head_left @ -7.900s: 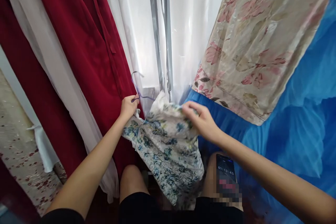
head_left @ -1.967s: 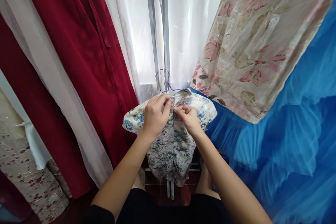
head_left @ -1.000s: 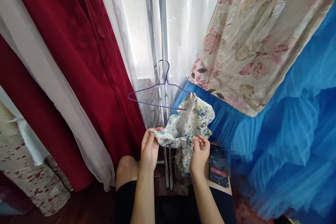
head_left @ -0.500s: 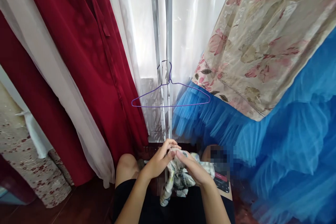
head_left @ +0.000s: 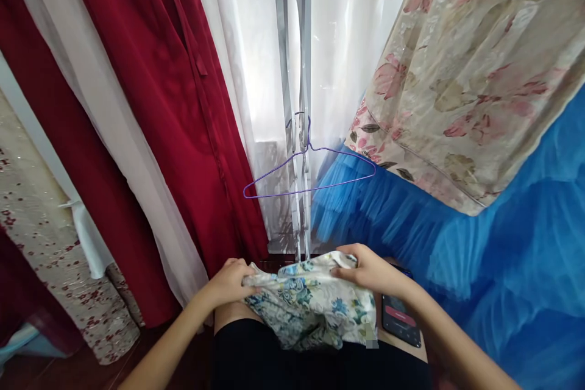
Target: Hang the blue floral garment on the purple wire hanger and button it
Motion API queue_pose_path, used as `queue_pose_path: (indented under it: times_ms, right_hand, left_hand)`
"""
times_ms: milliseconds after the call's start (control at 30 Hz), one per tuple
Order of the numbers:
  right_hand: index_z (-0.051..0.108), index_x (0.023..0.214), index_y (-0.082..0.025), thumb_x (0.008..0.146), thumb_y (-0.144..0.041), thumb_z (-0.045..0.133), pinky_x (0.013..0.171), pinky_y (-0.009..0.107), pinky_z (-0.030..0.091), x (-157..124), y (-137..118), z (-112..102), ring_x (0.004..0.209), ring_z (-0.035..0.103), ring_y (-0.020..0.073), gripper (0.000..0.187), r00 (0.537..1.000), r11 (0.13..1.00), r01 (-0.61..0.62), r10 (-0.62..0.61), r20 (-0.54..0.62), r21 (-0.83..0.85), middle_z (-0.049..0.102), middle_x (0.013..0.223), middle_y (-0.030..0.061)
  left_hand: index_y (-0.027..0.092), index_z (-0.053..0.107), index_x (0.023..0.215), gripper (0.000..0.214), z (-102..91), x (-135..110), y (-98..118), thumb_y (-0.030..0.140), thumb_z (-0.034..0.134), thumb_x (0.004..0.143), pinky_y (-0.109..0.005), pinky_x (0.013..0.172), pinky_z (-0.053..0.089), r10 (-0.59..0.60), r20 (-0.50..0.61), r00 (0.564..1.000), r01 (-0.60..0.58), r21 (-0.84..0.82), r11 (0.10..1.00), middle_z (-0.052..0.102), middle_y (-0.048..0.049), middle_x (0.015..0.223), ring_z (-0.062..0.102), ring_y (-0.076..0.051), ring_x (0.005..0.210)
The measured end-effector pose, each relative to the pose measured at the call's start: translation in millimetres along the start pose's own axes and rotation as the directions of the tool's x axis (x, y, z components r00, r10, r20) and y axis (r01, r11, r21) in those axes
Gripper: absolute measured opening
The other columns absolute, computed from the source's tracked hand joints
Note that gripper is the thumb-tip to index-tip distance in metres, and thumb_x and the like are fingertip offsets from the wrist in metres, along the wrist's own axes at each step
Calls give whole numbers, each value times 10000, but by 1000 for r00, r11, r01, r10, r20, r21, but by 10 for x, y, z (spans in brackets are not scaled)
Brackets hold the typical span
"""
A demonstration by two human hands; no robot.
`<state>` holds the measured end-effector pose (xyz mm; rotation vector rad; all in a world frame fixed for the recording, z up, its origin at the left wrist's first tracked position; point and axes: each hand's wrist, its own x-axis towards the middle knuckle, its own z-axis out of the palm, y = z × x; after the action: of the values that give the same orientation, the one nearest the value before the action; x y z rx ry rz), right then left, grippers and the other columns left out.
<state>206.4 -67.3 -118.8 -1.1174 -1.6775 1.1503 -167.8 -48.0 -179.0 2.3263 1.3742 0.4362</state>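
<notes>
A white garment with a blue and green floral print (head_left: 311, 298) is stretched between my two hands above my lap. My left hand (head_left: 233, 283) is closed on its left upper edge. Its right upper edge is gripped by my right hand (head_left: 363, 268), thumb on the near side. The cloth hangs in loose folds over my dark shorts, and its exact kind cannot be made out. Straight ahead, beyond the cloth, a bare purple wire hanger (head_left: 315, 187) hangs slightly tilted by its hook on a metal stand (head_left: 305, 73).
A phone (head_left: 400, 323) lies on my right thigh. Red drapes (head_left: 150, 103) and a beige dress with red flowers (head_left: 59, 268) hang at left. On the right are a pink floral dress (head_left: 457, 85) and a blue ruffled tulle skirt (head_left: 525, 244). White curtains (head_left: 347, 42) hang behind.
My hands were close together over the bunched cloth; they have moved apart, spreading the floral garment between them. The hanger has tilted slightly, and the view has shifted a little.
</notes>
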Motion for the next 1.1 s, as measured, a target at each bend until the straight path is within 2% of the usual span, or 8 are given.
queue_pose_path:
  times_ms: [100,200,333,500,633,867,1000,1100]
  right_hand:
    - [779,899,-182,770,-324,750,574,270,433,244,36,-195,637,601,198,194,987,940,150,-127,93,-308,727,754,32]
    - [686,1295,-218,813,-344,717,710,312,483,580,-58,-356,779,672,245,499,948,835,273,-317,-11,-477,766,994,79]
    - [537,1478,-195,877,-378,643,694,322,457,1039,-225,-485,731,671,259,637,914,721,175,-373,-162,-671,764,892,87]
    - [701,1270,-197,926,-378,570,641,286,387,1216,-191,-430,776,684,265,410,934,617,58,-310,-175,-784,759,840,91]
    - [721,975,-235,941,-375,531,601,266,343,1084,-135,-360,692,651,223,238,918,624,52,-338,-209,-780,724,748,55]
    - [534,709,-221,918,-397,534,548,271,263,1013,-221,-363,522,483,159,273,925,648,75,-328,-189,-758,585,586,9]
    - [473,676,-219,906,-398,543,546,268,253,1014,-223,-366,541,469,155,300,925,678,118,-341,-168,-726,549,575,-3]
    - [467,676,-217,904,-399,541,544,264,253,999,-199,-371,566,475,159,301,925,712,147,-345,-160,-687,535,578,-7]
  left_hand:
    - [273,762,781,309,-357,71,-133,579,722,759,-345,881,380,-45,-105,993,55,91,994,669,-50,788,577,-257,837]
    - [272,750,787,305,-715,248,-70,575,717,769,-354,889,345,8,-223,975,25,146,989,672,-58,788,548,-273,862]
    - [271,741,804,278,-1130,567,91,545,691,801,-416,932,331,47,-351,935,57,280,958,681,-65,772,521,-288,856]
    - [238,753,901,260,-1345,801,139,406,554,902,-458,941,378,11,-427,904,198,442,875,730,-101,901,568,-324,972]
    - [227,738,1069,409,-1334,767,70,420,387,982,-371,883,462,12,-378,926,79,223,972,754,-90,1107,650,-283,974]
    - [218,719,887,331,-1400,546,152,374,434,953,-283,675,454,41,-343,938,38,220,975,746,-52,804,670,-221,716]
    - [187,715,881,329,-1491,493,295,457,528,904,-260,582,469,-90,-385,919,32,-154,988,704,-54,740,637,-191,650]
    - [162,725,990,368,-1486,474,441,483,632,837,-223,446,370,-251,-342,906,48,-506,861,634,-22,661,498,-121,490]
